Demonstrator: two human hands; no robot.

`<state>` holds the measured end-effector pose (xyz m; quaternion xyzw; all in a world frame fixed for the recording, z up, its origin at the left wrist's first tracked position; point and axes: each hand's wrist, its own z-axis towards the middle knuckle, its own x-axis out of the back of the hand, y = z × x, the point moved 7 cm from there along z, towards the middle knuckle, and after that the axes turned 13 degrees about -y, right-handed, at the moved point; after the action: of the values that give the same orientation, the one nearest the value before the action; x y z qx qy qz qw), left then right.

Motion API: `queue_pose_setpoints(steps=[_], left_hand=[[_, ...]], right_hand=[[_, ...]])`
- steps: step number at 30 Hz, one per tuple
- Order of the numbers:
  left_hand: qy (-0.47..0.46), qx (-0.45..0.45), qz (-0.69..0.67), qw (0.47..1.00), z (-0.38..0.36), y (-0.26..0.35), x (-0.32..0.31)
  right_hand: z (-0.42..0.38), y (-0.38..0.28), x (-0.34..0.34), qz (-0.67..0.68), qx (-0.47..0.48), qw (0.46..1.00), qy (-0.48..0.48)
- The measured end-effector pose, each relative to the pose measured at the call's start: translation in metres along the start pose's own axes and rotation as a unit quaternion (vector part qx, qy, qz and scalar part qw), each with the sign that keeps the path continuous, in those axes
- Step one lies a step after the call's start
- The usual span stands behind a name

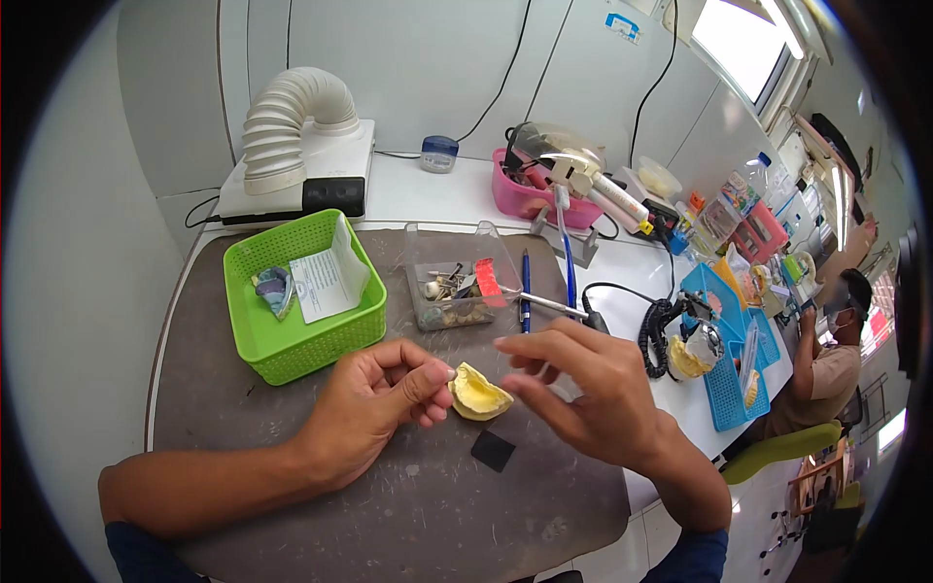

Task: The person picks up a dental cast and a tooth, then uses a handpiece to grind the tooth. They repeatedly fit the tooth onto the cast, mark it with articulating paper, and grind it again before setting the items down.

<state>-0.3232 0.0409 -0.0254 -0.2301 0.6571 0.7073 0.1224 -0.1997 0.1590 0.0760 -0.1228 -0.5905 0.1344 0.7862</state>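
Note:
A yellow dental plaster cast (480,393) shows at the middle of the brown work mat, its hollow side facing up. My left hand (384,396) is at its left edge, thumb and forefinger pinched together and the other fingers curled; what is in the pinch, if anything, I cannot tell. To the right, my right hand (595,394) hovers with fingers apart and nothing in them, its thumb tip close to the cast's right rim. A small black square (494,451) lies on the mat just below the cast.
A green basket (306,355) holds a paper slip and a blue-grey piece. Beside it stands a clear box (457,316) of small tools, then a blue pen (526,291). Blue baskets (724,394), a coiled black cord (653,340) and a seated person (826,374) are at right.

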Motion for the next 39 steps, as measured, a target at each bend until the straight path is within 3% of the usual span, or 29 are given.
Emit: queue_pose_setpoints(steps=[1,4,11,13,14,15,16,22,26,28,39], left_hand=[[-0.001,-0.005,0.010,1.000,0.000,0.001,0.000],[-0.009,0.008,0.051,0.999,0.002,0.010,-0.003],[-0.012,0.016,0.061,0.998,0.009,0.015,-0.009],[0.007,-0.020,0.258,0.966,0.010,0.027,-0.016],[0.007,-0.016,0.257,0.966,0.012,0.027,-0.014],[-0.052,-0.110,0.442,0.889,0.014,0.042,-0.027],[-0.107,-0.198,0.603,0.765,0.010,0.046,-0.045],[-0.138,-0.120,0.585,0.790,0.018,0.027,-0.036],[-0.154,-0.116,0.593,0.782,0.016,0.032,-0.035],[-0.149,-0.063,0.562,0.811,0.017,0.029,-0.031],[-0.143,-0.092,0.554,0.815,0.014,0.029,-0.032]], right_hand=[[0.005,-0.008,-0.006,0.047,0.059,0.997,0.003],[0.018,-0.010,-0.018,0.082,0.101,0.991,-0.016],[0.017,0.005,-0.018,0.177,0.069,0.981,0.033],[0.012,0.013,-0.015,0.179,0.052,0.982,0.029],[0.009,0.018,-0.014,0.177,0.037,0.983,0.022],[0.005,0.020,-0.011,0.179,0.036,0.983,0.022],[0.002,0.024,-0.010,0.181,0.019,0.983,0.014],[-0.007,0.030,-0.005,0.208,-0.018,0.978,-0.018],[-0.008,0.028,-0.007,0.237,-0.014,0.971,-0.019],[-0.007,0.027,-0.011,0.240,-0.008,0.970,-0.025],[-0.004,0.026,-0.031,0.286,-0.036,0.955,-0.069]])
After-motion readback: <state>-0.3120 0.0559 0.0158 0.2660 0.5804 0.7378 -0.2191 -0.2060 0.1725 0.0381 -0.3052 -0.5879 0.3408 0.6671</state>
